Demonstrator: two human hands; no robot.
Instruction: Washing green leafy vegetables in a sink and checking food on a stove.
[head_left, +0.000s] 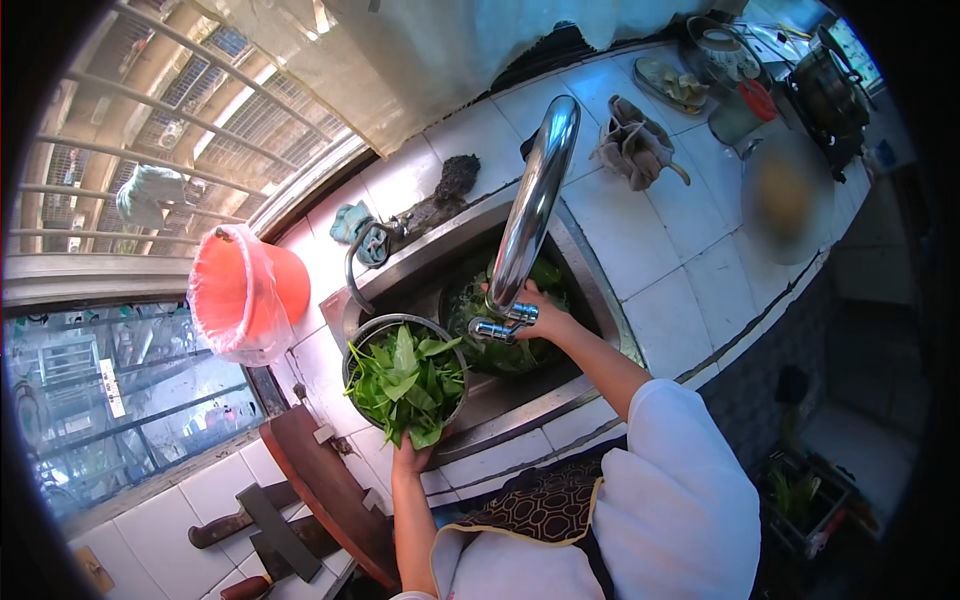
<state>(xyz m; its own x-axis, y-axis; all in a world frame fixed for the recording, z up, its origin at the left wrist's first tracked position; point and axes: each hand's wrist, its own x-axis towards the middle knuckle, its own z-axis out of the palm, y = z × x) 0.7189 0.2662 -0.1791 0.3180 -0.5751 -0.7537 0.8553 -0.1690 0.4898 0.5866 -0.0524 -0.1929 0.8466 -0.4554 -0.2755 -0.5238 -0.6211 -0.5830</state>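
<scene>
A round metal colander (465, 382) heaped with leafy greens (405, 367) rests over the left part of the steel sink (619, 341). My left hand (418, 452) is at its near rim, with the fingers partly hidden under leaves and rim. My right hand (536, 311) reaches into the sink beneath the chrome faucet (536, 202), over a basin with more wet greens (499, 356). The faucet's spout head covers part of this hand, so whether it grips any leaves is unclear.
A lined red bucket (289, 281) stands by the barred window. Cleavers (225, 527) and a wooden board (322, 487) lie at the lower left. A crumpled cloth (637, 142), a red-lidded container (739, 116) and a pot (825, 86) are on the tiled counter to the right.
</scene>
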